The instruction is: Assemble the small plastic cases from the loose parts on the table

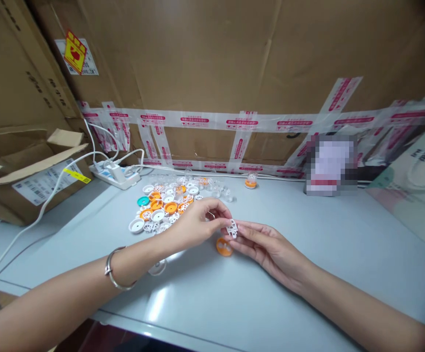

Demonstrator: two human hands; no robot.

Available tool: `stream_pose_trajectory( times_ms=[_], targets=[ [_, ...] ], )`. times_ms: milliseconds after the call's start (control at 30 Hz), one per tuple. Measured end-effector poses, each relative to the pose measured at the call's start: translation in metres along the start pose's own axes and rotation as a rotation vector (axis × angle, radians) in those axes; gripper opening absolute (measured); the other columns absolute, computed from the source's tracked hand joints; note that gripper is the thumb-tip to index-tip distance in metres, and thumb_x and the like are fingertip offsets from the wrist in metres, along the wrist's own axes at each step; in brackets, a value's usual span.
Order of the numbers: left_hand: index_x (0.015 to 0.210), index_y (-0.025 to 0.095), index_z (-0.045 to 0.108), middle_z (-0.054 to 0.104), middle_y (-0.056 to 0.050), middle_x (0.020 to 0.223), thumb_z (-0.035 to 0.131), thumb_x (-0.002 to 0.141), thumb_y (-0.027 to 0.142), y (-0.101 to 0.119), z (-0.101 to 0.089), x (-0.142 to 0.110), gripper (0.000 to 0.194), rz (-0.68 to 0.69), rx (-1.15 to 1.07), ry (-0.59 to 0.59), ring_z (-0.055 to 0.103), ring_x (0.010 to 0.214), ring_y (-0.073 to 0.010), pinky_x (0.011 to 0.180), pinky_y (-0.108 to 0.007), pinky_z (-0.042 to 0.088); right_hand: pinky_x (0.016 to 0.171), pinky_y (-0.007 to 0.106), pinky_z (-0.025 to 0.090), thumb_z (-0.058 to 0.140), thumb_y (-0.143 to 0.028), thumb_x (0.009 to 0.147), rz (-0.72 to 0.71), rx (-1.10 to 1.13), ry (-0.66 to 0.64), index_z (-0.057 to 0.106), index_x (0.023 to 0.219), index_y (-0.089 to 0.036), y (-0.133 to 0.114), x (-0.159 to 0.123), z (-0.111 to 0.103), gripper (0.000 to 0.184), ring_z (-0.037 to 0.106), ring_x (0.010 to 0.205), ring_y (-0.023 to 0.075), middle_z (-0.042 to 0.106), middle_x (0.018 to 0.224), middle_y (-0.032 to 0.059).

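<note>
Between my two hands is a small white plastic piece (232, 228) with cut-out openings. My left hand (201, 221) pinches its left side between thumb and fingers. From the right, my right hand (261, 244) grips the same piece with its fingertips. Just below them on the table lies an orange round cap (224, 247) with something pale inside it. Left of my hands spreads a pile of small plastic parts: white round caps (136, 225), orange caps (170, 208), a teal cap (143, 201) and clear pieces (217, 191). My left forearm partly hides the pile and another white cap (157, 267).
An orange-and-clear capsule (251, 181) stands at the back. A power strip (119, 178) with white cables and an open cardboard box (32, 181) are at left. A blurred upright object (329, 166) and a pale bag (413, 171) stand right. A large taped carton (205, 73) walls off the back.
</note>
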State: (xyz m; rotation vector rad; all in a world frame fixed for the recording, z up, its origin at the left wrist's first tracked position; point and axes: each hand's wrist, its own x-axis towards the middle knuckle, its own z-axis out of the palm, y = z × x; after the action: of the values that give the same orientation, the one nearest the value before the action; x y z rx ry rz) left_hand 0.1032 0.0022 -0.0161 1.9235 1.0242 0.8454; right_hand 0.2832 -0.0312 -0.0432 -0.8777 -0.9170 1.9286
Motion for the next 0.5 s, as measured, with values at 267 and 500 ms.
stream_pose_trajectory(
  times_ms=[267, 500],
  targets=[
    [0.081, 0.015, 0.063, 0.065, 0.0, 0.077, 0.064, 0.075, 0.016, -0.0009, -0.0014, -0.0014, 0.005, 0.031, 0.03, 0.011, 0.058, 0.073, -0.0108, 0.067, -0.022, 0.044, 0.088, 0.027, 0.049, 0.071, -0.023, 0.074, -0.065, -0.162, -0.001, 0.066, 0.11, -0.021, 0.0024, -0.0021, 0.0035, 0.036, 0.067, 0.087, 0.0145, 0.074, 0.09, 0.0039],
    [0.076, 0.015, 0.066, 0.065, 0.0, 0.074, 0.064, 0.077, 0.022, -0.0032, 0.0012, -0.0053, 0.007, 0.054, 0.074, 0.018, 0.058, 0.071, -0.0112, 0.065, -0.022, 0.043, 0.081, 0.032, 0.052, 0.074, -0.033, 0.067, -0.226, -0.356, 0.188, 0.071, 0.094, -0.022, 0.0049, -0.0032, 0.0089, 0.029, 0.068, 0.082, 0.0185, 0.074, 0.085, 0.003]
  ],
)
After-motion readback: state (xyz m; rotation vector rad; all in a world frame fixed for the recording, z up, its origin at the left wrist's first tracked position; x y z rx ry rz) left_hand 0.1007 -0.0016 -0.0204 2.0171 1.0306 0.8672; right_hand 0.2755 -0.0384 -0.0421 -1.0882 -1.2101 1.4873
